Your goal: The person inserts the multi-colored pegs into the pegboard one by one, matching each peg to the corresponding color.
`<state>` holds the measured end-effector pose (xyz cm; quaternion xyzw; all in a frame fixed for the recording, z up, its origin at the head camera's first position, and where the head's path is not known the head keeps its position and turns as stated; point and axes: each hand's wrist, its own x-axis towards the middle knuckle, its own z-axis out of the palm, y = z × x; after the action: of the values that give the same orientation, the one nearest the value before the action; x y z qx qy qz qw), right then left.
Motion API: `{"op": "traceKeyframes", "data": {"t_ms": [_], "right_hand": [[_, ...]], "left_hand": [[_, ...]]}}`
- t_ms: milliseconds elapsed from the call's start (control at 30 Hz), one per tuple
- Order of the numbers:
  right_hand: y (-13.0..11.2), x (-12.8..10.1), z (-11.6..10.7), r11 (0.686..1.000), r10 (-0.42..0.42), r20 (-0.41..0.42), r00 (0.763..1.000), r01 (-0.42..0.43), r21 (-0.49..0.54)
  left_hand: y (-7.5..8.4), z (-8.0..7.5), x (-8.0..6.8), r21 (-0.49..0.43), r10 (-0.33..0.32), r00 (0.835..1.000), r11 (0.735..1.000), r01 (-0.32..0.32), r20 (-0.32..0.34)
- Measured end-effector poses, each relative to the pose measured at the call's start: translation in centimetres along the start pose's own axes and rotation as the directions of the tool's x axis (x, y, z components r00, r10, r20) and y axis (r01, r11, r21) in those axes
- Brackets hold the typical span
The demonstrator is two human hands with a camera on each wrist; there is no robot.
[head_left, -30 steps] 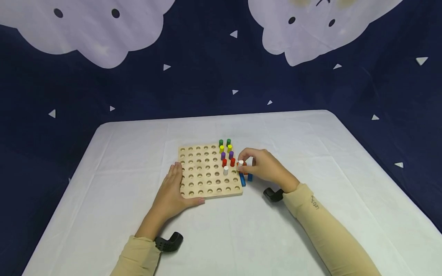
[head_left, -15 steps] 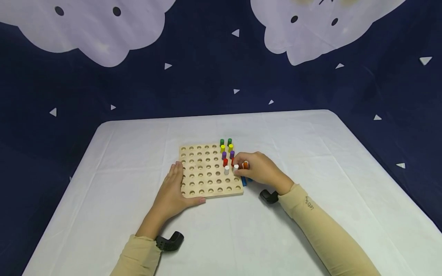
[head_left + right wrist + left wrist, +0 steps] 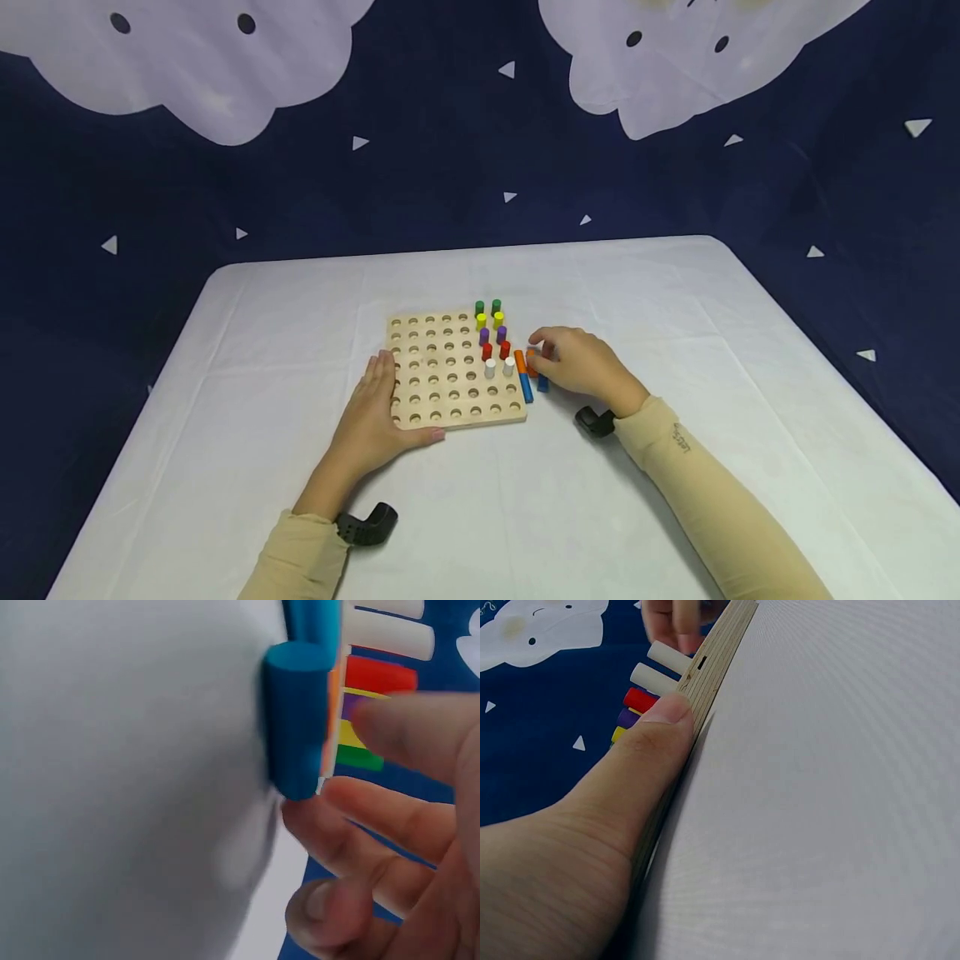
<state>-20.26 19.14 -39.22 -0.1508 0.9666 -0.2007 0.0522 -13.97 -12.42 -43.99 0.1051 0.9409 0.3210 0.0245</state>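
Pegs stand in pairs along the right columns of the wooden board [image 3: 450, 371] in the head view: green [image 3: 487, 307], yellow [image 3: 489, 319], purple [image 3: 492, 335], red [image 3: 496, 351] and white [image 3: 498, 367], each a short painted cylinder upright in a round hole. The board lies on the white table [image 3: 675, 333]. Just off its right edge lie an orange peg [image 3: 520, 361] and a blue peg [image 3: 527, 388] end to end, with another blue peg [image 3: 543, 384] beside them. The right hand [image 3: 581, 365] hovers over these loose pegs, fingers curled toward a second orange peg [image 3: 532, 362]; whether they pinch it cannot be told. The left hand [image 3: 375, 412] lies flat against the board's left edge, fingers together.

From the left wrist, the thumb [image 3: 652, 742] presses the board's layered side [image 3: 712, 667], white and red pegs jutting beyond.

From the right wrist, a blue peg [image 3: 296, 720] fills the foreground, blurred; fingers [image 3: 390, 817] curl loosely beside it, slightly apart, touching its end.
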Motion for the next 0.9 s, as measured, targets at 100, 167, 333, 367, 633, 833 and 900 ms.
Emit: {"op": "traceKeyframes", "data": {"t_ms": [100,167,333,367,633,833,900], "right_hand": [[0.2,0.3,0.2,1.000,0.015,0.055,0.998,-0.014,-0.018],[0.1,0.4,0.0,0.999,0.034,0.075,0.997,-0.031,-0.033],[-0.6,0.4,-0.6,0.991,0.076,0.126,0.989,-0.062,-0.116],[-0.6,0.4,-0.6,0.990,0.077,0.126,0.989,-0.061,-0.129],[0.3,-0.7,-0.6,0.999,0.026,0.024,0.999,-0.026,0.025],[0.7,-1.5,-0.6,0.987,-0.134,-0.111,0.985,0.142,0.071],[0.5,-1.8,-0.6,0.980,-0.178,-0.142,0.974,0.188,0.062]], "left_hand": [[-0.1,0.1,0.0,0.001,0.001,1.000,1.000,-0.001,0.002],[-0.1,0.1,0.0,0.002,0.003,1.000,1.000,-0.003,0.000],[0.0,0.1,0.0,-0.001,0.001,1.000,1.000,-0.001,-0.003],[0.0,0.1,0.0,-0.001,0.001,1.000,1.000,-0.001,-0.002],[0.0,0.1,0.0,-0.002,0.003,1.000,1.000,-0.003,0.002],[-0.1,-0.1,0.0,0.003,0.003,1.000,1.000,-0.003,0.002],[-0.1,-0.1,0.0,0.001,0.002,1.000,1.000,-0.002,0.004]]}}
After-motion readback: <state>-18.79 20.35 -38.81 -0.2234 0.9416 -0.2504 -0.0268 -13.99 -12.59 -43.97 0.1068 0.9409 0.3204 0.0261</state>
